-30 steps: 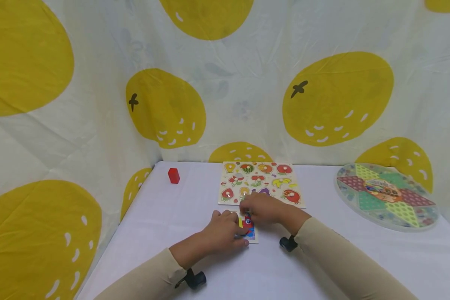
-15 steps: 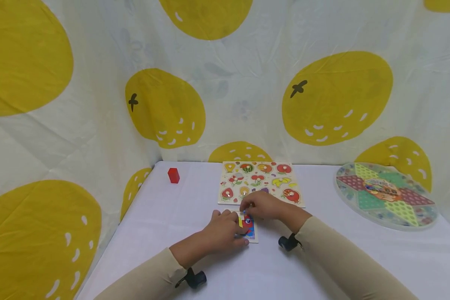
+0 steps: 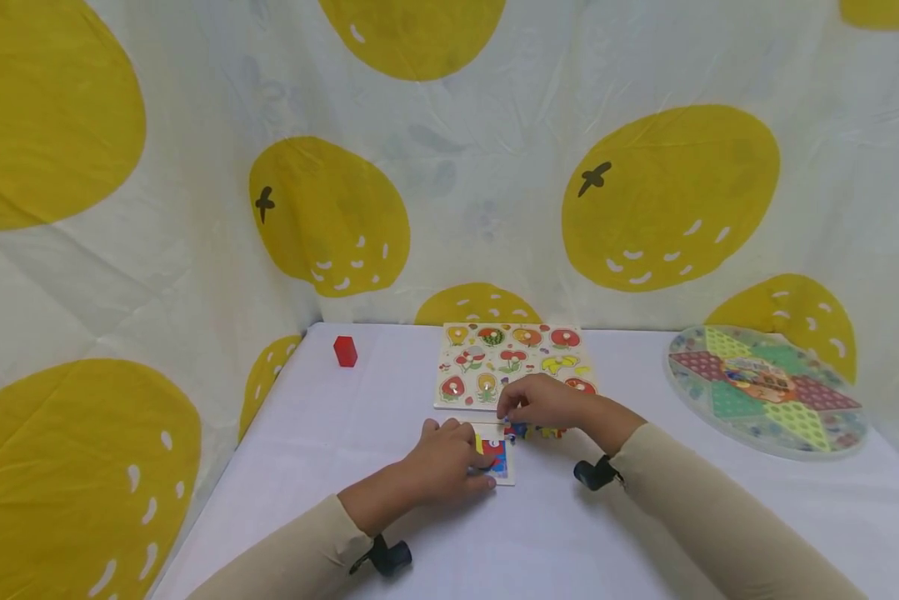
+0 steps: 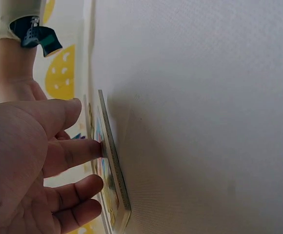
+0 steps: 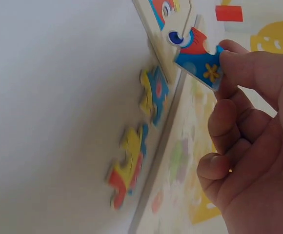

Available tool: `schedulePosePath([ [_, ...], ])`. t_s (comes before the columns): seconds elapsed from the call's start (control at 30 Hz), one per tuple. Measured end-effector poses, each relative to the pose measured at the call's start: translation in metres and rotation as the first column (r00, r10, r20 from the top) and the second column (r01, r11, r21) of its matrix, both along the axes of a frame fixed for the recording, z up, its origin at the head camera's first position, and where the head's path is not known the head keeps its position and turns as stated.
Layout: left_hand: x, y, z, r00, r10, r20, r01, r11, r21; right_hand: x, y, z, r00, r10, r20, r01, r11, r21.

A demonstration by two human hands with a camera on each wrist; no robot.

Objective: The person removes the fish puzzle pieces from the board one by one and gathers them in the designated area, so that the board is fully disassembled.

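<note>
The right hand (image 5: pixel 258 117) has its grip closed on a puzzle piece (image 5: pixel 197 58), pinched at one edge between thumb and fingertip; the other fingers curl toward the palm. The piece is thin, flat and notched, with blue and red print, a cartoon eye and a yellow flower. It is held beside the puzzle tray (image 4: pixel 116 165), a pale, straight-edged panel; I cannot tell whether the two touch. The left hand (image 3: pixel 449 462) has a relaxed grip, one extended fingertip meeting the tray.

On the worktop (image 3: pixel 292 500), covered in white cloth, a blue-and-yellow piece (image 5: pixel 154 95) and a yellow-and-red piece (image 5: pixel 128 158) lie loose near the tray. Just beyond is the fruit board (image 3: pixel 536 377), a rectangular cream panel with fruit shapes. A faceted red block (image 3: pixel 346 352) stands at far left; a round game board (image 3: pixel 767 392) with dotted triangular fields lies at right.

In the head view, the left hand covers much of the tray and the right hand hides part of the fruit board. The right wrist view cuts off the tray and blurs the fruit board, but resolves the eye and flower. The left wrist view exposes the tray's edge thickness. Only the head view includes the round game board.
</note>
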State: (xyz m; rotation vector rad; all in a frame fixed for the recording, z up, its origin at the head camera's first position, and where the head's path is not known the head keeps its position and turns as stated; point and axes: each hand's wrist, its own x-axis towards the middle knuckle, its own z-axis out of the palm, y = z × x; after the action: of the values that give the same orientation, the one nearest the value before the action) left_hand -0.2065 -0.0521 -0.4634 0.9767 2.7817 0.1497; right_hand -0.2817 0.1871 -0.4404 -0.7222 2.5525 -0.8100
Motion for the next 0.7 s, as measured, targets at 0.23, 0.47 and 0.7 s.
schedulePosePath([
  [0.23, 0.0, 0.002, 0.0, 1.0, 0.011, -0.016, -0.01, 1.0, 0.023, 0.003, 0.023, 0.01, 0.999, -0.031, 0.028, 0.028, 0.996, 0.086],
  [0.47, 0.001, 0.004, 0.0, 0.999, 0.015, -0.041, -0.014, 1.0, 0.027, 0.005, 0.053, 0.011, 0.997, -0.055, 0.053, 0.048, 0.99, 0.131],
  [0.7, 0.001, 0.004, 0.0, 0.999, 0.018, -0.039, -0.017, 0.999, 0.036, 0.004, 0.079, 0.008, 0.99, -0.109, 0.086, 0.093, 0.98, 0.178],
])
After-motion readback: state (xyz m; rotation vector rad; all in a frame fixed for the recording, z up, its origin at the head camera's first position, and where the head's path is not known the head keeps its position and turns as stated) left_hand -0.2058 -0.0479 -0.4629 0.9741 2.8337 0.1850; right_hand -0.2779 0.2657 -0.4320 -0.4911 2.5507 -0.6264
